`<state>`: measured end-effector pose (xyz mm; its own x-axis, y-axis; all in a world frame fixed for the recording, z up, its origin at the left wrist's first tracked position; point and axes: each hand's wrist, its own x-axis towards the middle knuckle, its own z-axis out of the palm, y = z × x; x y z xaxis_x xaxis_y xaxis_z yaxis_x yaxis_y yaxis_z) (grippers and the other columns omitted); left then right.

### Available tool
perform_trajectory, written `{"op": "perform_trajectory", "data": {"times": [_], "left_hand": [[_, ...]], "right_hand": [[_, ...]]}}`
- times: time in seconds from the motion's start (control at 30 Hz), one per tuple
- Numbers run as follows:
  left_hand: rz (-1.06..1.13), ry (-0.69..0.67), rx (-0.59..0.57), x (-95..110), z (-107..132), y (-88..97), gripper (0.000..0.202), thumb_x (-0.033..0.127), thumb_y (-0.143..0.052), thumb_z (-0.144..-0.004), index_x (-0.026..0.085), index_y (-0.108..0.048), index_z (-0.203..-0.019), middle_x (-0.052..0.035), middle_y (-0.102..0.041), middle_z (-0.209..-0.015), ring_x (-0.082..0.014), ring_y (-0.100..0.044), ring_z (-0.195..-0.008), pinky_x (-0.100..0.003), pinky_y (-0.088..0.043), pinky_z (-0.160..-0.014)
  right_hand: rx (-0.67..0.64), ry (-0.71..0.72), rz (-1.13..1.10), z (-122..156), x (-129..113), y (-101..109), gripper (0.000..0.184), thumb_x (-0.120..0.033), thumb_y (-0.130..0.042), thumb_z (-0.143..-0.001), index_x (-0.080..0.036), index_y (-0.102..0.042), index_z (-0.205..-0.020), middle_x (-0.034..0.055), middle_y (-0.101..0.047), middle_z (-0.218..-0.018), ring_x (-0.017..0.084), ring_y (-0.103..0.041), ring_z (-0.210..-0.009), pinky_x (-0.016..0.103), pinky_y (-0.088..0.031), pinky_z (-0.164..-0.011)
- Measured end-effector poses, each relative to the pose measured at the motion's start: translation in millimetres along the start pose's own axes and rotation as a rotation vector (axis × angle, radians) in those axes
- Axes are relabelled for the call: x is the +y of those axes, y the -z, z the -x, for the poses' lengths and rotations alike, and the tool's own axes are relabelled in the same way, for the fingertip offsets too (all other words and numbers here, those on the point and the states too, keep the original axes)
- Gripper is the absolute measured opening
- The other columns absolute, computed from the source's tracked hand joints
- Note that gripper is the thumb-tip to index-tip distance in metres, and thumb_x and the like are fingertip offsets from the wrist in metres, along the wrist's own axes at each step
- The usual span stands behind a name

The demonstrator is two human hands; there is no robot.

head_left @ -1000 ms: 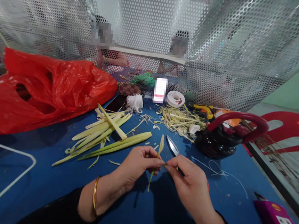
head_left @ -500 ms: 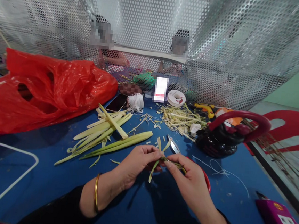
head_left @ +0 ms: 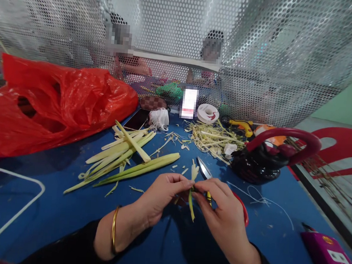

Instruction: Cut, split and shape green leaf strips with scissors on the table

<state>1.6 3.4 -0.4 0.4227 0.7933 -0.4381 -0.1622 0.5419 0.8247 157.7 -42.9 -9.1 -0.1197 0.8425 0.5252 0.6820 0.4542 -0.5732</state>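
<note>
My left hand (head_left: 166, 192) pinches a small bundle of green leaf strips (head_left: 194, 172) between thumb and fingertips. From the other side, my right hand (head_left: 223, 210) grips the same strips, its fingertips nearly touching the left ones. Pale strip ends stick up above the fingers, and a green end (head_left: 191, 209) hangs below; the middle is hidden. Scissors lie beyond and partly under my right hand, showing a silver blade (head_left: 204, 168) and a red handle (head_left: 245, 212). Left of my hands rest long green leaf stalks (head_left: 148, 168) and a pile of paler ones (head_left: 115, 151).
A red plastic bag (head_left: 57, 109) fills the left, near a white cable (head_left: 33, 179). Behind are white string (head_left: 159, 118), a ribbon spool (head_left: 208, 113) and shredded scraps (head_left: 215, 139). To the right stand a black pot-like container (head_left: 258, 164) and a purple box (head_left: 331, 256).
The leaf strips have turned: their upper ends are now closer together, and the hanging end has swung right. My right hand's fingers have shifted slightly on them.
</note>
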Motion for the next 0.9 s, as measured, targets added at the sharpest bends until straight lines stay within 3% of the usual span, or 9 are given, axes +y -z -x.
{"op": "perform_trajectory", "data": {"times": [0.27,0.5,0.67,0.77,0.9], "left_hand": [[-0.006,0.044,-0.004,-3.3,0.9,-1.4,0.037,0.043,-0.079,-0.06,0.013,-0.058,-0.059,0.0015,-0.056,-0.052,-0.0085,-0.049,-0.046,-0.022,-0.034,-0.049],[-0.02,0.015,0.057,-6.0,-0.5,-0.3,0.04,0.047,-0.077,-0.062,0.014,-0.057,-0.054,0.0024,-0.052,-0.047,-0.0089,-0.046,-0.045,-0.023,-0.034,-0.05],[-0.037,0.004,0.099,-6.4,-0.9,-1.3,0.041,0.05,-0.077,-0.06,0.014,-0.058,-0.054,0.0023,-0.052,-0.048,-0.0087,-0.043,-0.045,-0.023,-0.033,-0.05],[-0.091,-0.072,0.104,-4.9,0.5,-3.6,0.045,0.054,-0.074,-0.063,0.014,-0.058,-0.052,0.0014,-0.053,-0.049,-0.0085,-0.042,-0.047,-0.023,-0.033,-0.051],[-0.125,-0.135,0.091,-1.9,3.9,-7.0,0.048,0.059,-0.07,-0.066,0.013,-0.061,-0.055,-0.0005,-0.056,-0.052,-0.0102,-0.047,-0.051,-0.023,-0.038,-0.054]], "right_hand": [[0.028,0.149,0.128,2.6,-1.7,-1.9,0.011,-0.01,-0.055,-0.09,-0.017,-0.063,-0.091,0.0053,-0.066,-0.078,0.019,-0.056,-0.073,0.033,-0.044,-0.069],[-0.013,0.009,0.052,3.9,1.1,-5.3,0.011,-0.014,-0.054,-0.091,-0.021,-0.062,-0.095,0.0037,-0.067,-0.085,0.019,-0.06,-0.077,0.032,-0.046,-0.07],[-0.025,0.095,0.151,5.8,4.6,-6.4,0.011,-0.013,-0.055,-0.09,-0.021,-0.062,-0.095,0.004,-0.069,-0.086,0.021,-0.061,-0.079,0.035,-0.045,-0.075],[-0.01,0.141,0.176,5.3,3.6,-5.6,0.013,-0.012,-0.054,-0.09,-0.02,-0.063,-0.092,0.004,-0.07,-0.083,0.02,-0.062,-0.077,0.035,-0.045,-0.075],[0.023,0.065,0.139,3.8,-0.4,-3.1,0.011,-0.016,-0.056,-0.089,-0.02,-0.063,-0.082,0.0029,-0.069,-0.076,0.018,-0.062,-0.07,0.032,-0.047,-0.069]]}}
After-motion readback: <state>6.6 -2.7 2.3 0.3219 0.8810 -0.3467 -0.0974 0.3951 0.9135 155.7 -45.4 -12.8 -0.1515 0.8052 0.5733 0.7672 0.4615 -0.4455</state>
